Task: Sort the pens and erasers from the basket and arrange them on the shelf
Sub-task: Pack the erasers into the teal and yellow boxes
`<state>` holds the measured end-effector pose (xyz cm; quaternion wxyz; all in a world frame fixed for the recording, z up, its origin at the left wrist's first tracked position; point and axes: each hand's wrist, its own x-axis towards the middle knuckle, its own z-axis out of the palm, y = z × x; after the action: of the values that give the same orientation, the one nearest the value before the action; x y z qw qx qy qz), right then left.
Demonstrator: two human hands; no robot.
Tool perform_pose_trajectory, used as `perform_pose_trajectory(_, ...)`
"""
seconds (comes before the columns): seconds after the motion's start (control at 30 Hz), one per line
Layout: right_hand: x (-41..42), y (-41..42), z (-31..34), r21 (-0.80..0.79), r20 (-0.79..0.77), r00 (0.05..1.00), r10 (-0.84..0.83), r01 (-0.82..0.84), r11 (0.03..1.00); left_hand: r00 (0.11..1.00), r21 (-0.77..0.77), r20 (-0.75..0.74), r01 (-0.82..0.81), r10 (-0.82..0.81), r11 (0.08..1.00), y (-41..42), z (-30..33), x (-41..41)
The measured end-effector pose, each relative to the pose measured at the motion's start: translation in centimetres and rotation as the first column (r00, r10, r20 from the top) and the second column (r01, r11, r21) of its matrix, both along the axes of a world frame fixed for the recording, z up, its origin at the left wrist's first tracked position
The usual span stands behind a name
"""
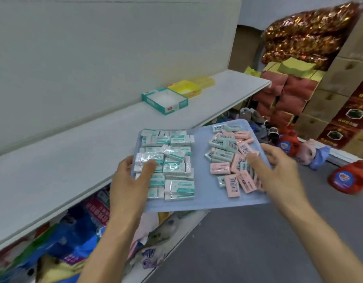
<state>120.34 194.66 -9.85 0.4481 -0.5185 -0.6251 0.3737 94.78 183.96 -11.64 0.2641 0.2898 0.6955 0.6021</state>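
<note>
Left hand (129, 176) grips the left edge of a pale blue tray (201, 199), thumb over white-and-teal erasers (168, 162); right hand (278, 168) grips its right edge beside pink and green erasers (229, 158), tray held above the white shelf (74, 152) front

tray (201, 201): in front of me, far edge over the shelf (74, 152)
wrapped erasers (168, 162): on tray's left half
loose erasers (231, 158): right half
open boxes (166, 100): on shelf, behind tray
</note>
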Motion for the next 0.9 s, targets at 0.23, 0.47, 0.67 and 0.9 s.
perform_pose_trajectory(0.23, -7.1, 8.6, 0.4, 0.019, 0.050, 0.964, 0.263, -0.264, 0.964, 0.957, -0.047, -0.065, -0.287, 0.283, 0.957, 2.2, 0.8, -3.9)
perform_pose_trajectory(0.47, -17.8, 12.6, -1.2, 0.022, 0.090, 0.887, 0.454, -0.457, 0.889, 0.850, -0.155, -0.276, -0.501, 0.450, 0.851, 2.6, 0.0, -11.8)
perform_pose_trajectory(0.67, -24.6, 14.6, -2.3, -0.068, 0.200, 0.823, 0.532, -0.530, 0.845, 0.740, -0.291, -0.514, -0.626, 0.434, 0.723, 3.7, -1.1, -16.5)
perform_pose_trajectory(0.9, -29.2, 17.5, -2.2, -0.118, 0.389, 0.755, 0.528, -0.528, 0.841, 0.726, -0.353, -0.546, -0.652, 0.419, 0.671, 5.2, -1.7, -19.0)
